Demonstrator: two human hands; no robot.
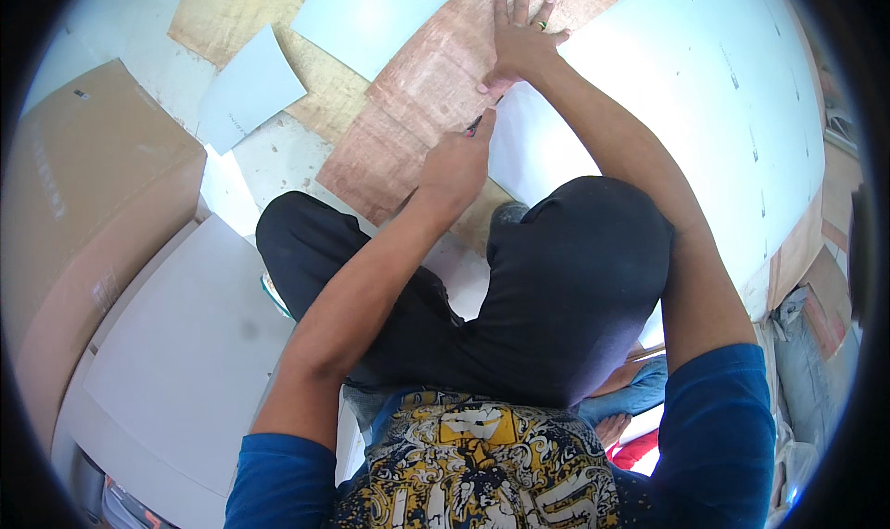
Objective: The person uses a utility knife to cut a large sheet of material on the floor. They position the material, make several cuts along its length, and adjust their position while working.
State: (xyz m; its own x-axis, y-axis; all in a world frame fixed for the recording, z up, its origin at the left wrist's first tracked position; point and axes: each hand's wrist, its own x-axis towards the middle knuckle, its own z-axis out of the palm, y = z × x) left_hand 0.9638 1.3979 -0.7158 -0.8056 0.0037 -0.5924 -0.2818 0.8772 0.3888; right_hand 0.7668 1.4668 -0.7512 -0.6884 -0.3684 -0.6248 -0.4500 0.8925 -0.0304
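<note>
The sheet [686, 130] is white, the plywood [408, 93] reddish-brown, the shirt [473, 464] yellow-and-white patterned, the tool [474, 127] perhaps black and red.

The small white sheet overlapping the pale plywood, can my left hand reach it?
Probably yes: nothing raised appears between the small white sheet and your left hand, though that hand grips a small black-and-red tool.

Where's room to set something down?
Bare: the white sheet right of the right forearm, and the brown board between the pale-blue sheet and the left hand. Crowded: where the right hand lies near the left.
</note>
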